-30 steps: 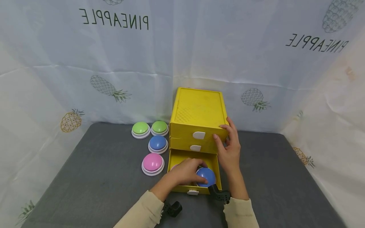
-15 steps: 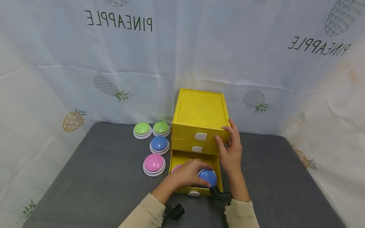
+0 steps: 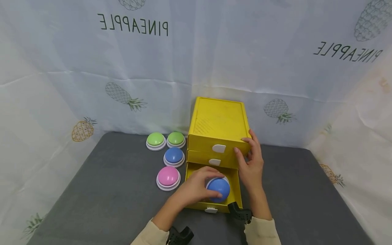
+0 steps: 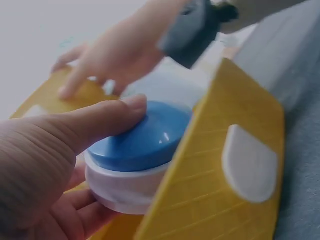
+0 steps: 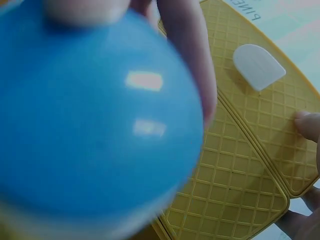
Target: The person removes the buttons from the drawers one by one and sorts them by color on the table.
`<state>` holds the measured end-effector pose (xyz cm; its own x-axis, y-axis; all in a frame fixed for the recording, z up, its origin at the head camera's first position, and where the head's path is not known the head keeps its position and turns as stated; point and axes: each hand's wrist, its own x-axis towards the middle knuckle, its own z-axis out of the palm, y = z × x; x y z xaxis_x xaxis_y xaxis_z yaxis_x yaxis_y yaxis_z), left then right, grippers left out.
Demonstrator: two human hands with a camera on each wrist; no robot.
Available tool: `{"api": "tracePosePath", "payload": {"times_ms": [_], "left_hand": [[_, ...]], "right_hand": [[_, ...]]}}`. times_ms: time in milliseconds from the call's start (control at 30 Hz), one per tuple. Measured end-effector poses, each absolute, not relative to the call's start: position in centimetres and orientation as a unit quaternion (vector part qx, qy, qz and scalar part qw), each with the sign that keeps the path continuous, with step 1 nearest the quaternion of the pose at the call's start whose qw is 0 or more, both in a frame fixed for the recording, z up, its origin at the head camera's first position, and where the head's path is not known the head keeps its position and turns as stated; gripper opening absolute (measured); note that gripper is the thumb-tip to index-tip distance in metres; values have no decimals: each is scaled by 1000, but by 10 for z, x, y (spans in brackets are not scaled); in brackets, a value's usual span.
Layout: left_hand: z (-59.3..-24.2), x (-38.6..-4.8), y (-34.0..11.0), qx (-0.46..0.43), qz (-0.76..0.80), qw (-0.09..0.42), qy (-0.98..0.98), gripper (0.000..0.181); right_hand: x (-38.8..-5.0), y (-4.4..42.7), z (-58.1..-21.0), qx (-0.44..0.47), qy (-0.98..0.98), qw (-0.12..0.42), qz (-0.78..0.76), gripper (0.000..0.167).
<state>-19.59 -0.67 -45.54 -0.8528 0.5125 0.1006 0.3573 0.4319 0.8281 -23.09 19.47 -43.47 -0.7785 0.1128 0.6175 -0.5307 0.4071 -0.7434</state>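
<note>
My left hand (image 3: 197, 185) grips a blue domed button with a white base (image 3: 219, 190) at the pulled-out bottom drawer (image 3: 235, 190) of the yellow cabinet. In the left wrist view the thumb lies on the blue dome (image 4: 145, 140) and the fingers are under the white base, behind the drawer front (image 4: 215, 165). My right hand (image 3: 252, 168) holds the right front edge of the cabinet (image 3: 218, 119), thumb on the top drawer's front. The right wrist view shows the blue dome (image 5: 100, 115) large and close, with the right thumb (image 5: 307, 125) on the yellow front.
Left of the cabinet on the dark table (image 3: 122, 190) stand two green buttons (image 3: 155, 139) (image 3: 176, 139), a blue one (image 3: 174, 156) and a pink one (image 3: 168, 176). A white curtain with pineapple prints (image 3: 171, 61) hangs behind.
The left hand has brought the blue button up and a little left from the drawer's right side. The right hand keeps its hold on the cabinet. The head view has shifted slightly.
</note>
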Motion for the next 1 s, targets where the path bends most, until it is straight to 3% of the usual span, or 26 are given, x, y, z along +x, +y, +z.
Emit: {"api": "tracePosePath", "payload": {"times_ms": [333,567,867,1000], "left_hand": [[-438,-190,-53,219,559,55,798,50],[-434,-190,-88,257,617,35,743,50],[-445,-202,-139,197,626,-45,753,47],[-457,-211,-160,119,646,-98,748,50]], "right_hand": [[-232,193,-434,137,-781,319,520,37],[-231,193,-436,136,-781,320,519,38],[-231,193,-437,140,-787,317,511,40],[-232,193,-437,139,-786,321,510,40]]}}
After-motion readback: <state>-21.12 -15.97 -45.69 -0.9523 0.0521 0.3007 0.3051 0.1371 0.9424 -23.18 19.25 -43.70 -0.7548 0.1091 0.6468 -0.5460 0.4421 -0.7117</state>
